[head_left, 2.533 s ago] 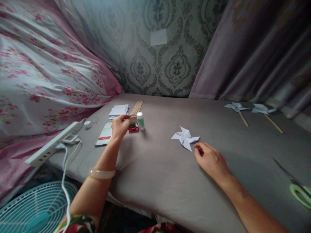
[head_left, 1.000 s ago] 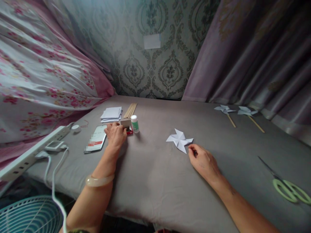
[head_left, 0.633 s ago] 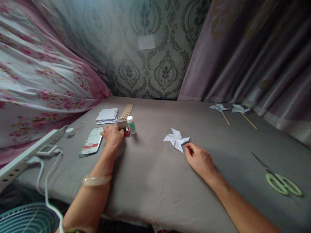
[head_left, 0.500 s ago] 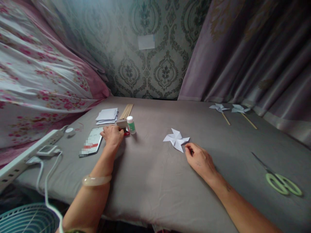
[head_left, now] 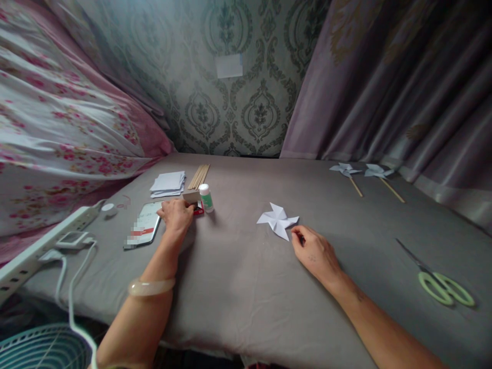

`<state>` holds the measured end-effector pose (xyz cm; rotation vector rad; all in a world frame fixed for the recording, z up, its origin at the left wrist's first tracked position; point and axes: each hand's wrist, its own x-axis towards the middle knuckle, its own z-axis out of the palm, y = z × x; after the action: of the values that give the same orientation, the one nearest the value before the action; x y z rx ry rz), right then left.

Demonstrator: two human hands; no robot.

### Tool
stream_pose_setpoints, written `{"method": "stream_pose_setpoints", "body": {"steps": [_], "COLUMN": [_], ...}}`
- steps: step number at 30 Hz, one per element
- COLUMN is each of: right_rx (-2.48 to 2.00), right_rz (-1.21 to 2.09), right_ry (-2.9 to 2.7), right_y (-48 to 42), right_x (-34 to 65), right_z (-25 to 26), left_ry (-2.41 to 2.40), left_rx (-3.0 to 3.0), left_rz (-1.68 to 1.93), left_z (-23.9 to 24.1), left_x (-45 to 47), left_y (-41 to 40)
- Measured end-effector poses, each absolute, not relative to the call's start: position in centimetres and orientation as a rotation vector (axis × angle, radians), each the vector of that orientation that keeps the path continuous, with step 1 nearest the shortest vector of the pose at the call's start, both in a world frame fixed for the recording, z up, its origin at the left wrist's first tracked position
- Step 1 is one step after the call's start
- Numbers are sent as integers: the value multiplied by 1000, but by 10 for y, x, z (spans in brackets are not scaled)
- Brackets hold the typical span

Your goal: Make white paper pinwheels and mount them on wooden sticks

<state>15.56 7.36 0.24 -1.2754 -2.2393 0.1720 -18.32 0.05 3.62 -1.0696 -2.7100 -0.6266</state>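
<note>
My left hand (head_left: 176, 214) lies knuckles-up over a small red box (head_left: 198, 208) with its lid tipped open, fingers curled down at it; what the fingertips hold is hidden. A white bottle with a green label (head_left: 206, 198) stands just right of that box. My right hand (head_left: 314, 252) rests on the grey surface (head_left: 246, 287), fingers curled with thumb and forefinger pinched together at the lower corner of a folded white paper pinwheel (head_left: 277, 220). Nothing nameable shows in the pinch.
A phone (head_left: 143, 229), stacked white paper squares (head_left: 168, 183) and wooden sticks (head_left: 199, 176) lie by the left hand. Two finished pinwheels on sticks (head_left: 348, 171) (head_left: 380, 174) lie far right. Green scissors (head_left: 438, 282) lie at right. A power strip (head_left: 42, 243) and fan (head_left: 42, 348) sit at left.
My left hand came down from above the small red box and now rests low over it. My right hand has stayed at the pinwheel's corner. The view shifted slightly.
</note>
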Motion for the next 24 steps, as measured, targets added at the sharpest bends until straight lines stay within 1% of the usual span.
{"method": "stream_pose_setpoints", "body": {"steps": [5,9,12,15,18,21,24], "right_rx": [-1261,-1279,-1295,-1290,-1280,-1257,-1177], "right_rz": [183,176,171,164,173,188,217], "right_ry": [-2238,-2230,-2227,-2208,-2167,-2110,-2058], "right_y": [74,75,75,76,76,75,73], "right_x": [157,158,158,158,158,156,153], "right_z": [1,-1,-2,-1,2,4,7], "left_ry": [-2683,-2602,-2416,-2084,-1828,-1778,-1878], "left_rx": [-1051,-954,-800,-826,-874,-953,-1034], "left_rz": [-748,-1005,-1289,-1594,-1817,-2092,-2553], "left_z": [37,39,43,49,55,58,61], "left_x": [-183,-186,-192,-193,-186,-169,-144], "left_y": [-3,-5,-7,-9,-9,-5,3]}}
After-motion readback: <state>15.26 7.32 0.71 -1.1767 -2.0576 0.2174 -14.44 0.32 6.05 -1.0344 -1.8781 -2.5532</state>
